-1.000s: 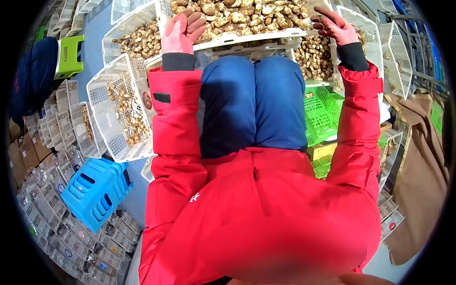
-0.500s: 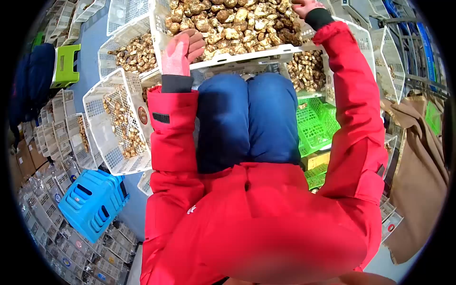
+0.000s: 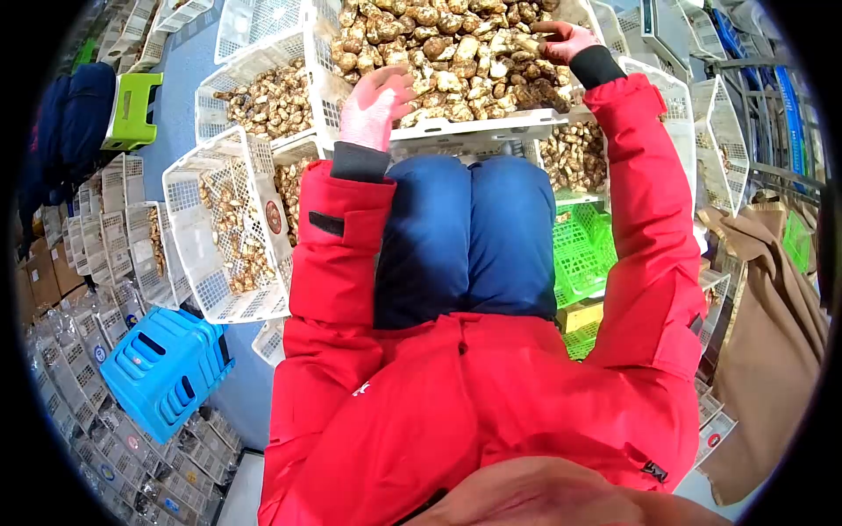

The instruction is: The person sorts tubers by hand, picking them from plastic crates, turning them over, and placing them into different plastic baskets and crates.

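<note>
A large white crate (image 3: 321,88) in front of me is heaped with brown-and-white mushrooms (image 3: 456,53). My right hand (image 3: 570,42), in a pinkish glove, is over the heap's right side, fingers closed around the end of a pale, long mushroom (image 3: 524,42). Over the crate's near left corner is my left hand (image 3: 377,110), gloved the same way. Its fingers are loosely bent and a little apart, with nothing seen in them.
More mushrooms fill white crates at the left (image 3: 210,114) and under the right arm (image 3: 574,158). A tilted white crate (image 3: 189,237) holds fewer. Green baskets (image 3: 583,250) stand beside my right knee. A blue stool (image 3: 162,368) and a green stool (image 3: 132,110) are leftward.
My right hand has come down and inward onto the mushrooms. My left hand has turned, its fingers now bent rightward. The whole view has shifted slightly.
</note>
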{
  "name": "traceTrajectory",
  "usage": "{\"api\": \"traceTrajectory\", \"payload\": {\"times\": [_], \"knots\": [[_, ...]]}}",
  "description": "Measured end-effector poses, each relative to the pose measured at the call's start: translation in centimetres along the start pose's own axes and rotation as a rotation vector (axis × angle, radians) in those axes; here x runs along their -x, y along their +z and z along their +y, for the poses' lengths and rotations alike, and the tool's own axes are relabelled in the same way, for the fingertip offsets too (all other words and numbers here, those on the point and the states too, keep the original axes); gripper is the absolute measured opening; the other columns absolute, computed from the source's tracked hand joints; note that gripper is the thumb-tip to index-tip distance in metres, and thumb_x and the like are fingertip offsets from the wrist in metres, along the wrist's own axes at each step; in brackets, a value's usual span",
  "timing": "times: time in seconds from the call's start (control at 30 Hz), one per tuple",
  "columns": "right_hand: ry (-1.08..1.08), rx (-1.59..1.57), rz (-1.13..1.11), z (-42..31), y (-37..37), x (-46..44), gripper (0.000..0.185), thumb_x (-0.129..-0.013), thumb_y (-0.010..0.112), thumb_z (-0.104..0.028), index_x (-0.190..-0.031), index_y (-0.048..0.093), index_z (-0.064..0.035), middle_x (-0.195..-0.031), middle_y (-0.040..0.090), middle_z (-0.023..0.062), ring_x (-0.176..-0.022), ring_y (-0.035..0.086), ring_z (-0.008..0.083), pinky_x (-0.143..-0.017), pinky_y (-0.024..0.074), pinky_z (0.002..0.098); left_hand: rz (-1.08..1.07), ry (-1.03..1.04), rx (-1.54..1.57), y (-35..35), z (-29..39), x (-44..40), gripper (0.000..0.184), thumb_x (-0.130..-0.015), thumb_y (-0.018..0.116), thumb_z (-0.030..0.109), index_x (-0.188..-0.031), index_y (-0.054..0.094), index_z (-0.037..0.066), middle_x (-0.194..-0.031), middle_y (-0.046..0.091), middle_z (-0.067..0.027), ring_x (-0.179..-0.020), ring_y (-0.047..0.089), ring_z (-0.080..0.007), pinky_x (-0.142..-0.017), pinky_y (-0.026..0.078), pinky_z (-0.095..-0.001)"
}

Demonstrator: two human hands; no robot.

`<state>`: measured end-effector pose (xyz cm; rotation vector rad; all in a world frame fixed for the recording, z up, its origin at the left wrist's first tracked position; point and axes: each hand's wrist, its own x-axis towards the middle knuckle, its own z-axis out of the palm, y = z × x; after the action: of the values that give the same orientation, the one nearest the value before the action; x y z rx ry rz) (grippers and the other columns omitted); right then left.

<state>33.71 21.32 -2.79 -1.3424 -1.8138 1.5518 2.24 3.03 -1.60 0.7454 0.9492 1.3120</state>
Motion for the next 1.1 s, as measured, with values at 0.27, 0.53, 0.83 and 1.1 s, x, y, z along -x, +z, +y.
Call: {"api": "traceTrajectory", "payload": {"times": [0.27,0.53,0.83,1.1], "knots": [[-0.043,-0.528,-0.255,-11.6,7.1,9.3,0.045,-0.081,0.056,-0.021,-0.120,0.044,-0.0024,-0.104,0.057,0.0057,-0.086,0.055,0.0092,-0.070,0.0442,0.0201,-0.213,-0.024,0.079,7.7,0.7,-0.9,0.053,-0.078,0.057,0.014,-0.124,0.033,0.003,-0.102,0.053,-0.0110,-0.082,0.054,-0.0139,-0.071,0.046,-0.0249],[-0.371,-0.627,-0.196,-10.1,11.1,8.8,0.055,-0.079,0.056,-0.013,-0.128,0.032,-0.0048,-0.107,0.054,0.0063,-0.087,0.048,0.0073,-0.079,0.0376,0.0208,-0.210,-0.333,0.242,8.9,1.9,1.5,0.030,-0.087,0.045,0.035,-0.097,0.048,0.007,-0.084,0.057,-0.0063,-0.067,0.053,-0.0120,-0.060,0.044,-0.0248],[-0.309,-0.574,-0.013,-10.5,6.9,13.6,0.045,-0.080,0.050,-0.011,-0.122,0.041,-0.0007,-0.101,0.058,0.0131,-0.085,0.055,0.0141,-0.073,0.0431,0.0240,-0.329,-0.350,0.320,6.7,0.7,0.8,0.044,-0.088,0.043,0.036,-0.113,0.042,-0.001,-0.102,0.055,-0.0140,-0.084,0.057,-0.0184,-0.071,0.048,-0.0270],[-0.179,0.692,0.234,-2.5,-2.1,11.1,0.056,-0.074,0.058,-0.014,-0.126,0.039,-0.0184,-0.113,0.052,0.0141,-0.100,0.053,0.0221,-0.084,0.0427,0.0299,-0.054,-0.244,0.264,5.7,1.3,0.5,0.043,-0.089,0.042,0.032,-0.115,0.040,-0.002,-0.105,0.054,-0.0129,-0.089,0.056,-0.0188,-0.076,0.047,-0.0293]]}}
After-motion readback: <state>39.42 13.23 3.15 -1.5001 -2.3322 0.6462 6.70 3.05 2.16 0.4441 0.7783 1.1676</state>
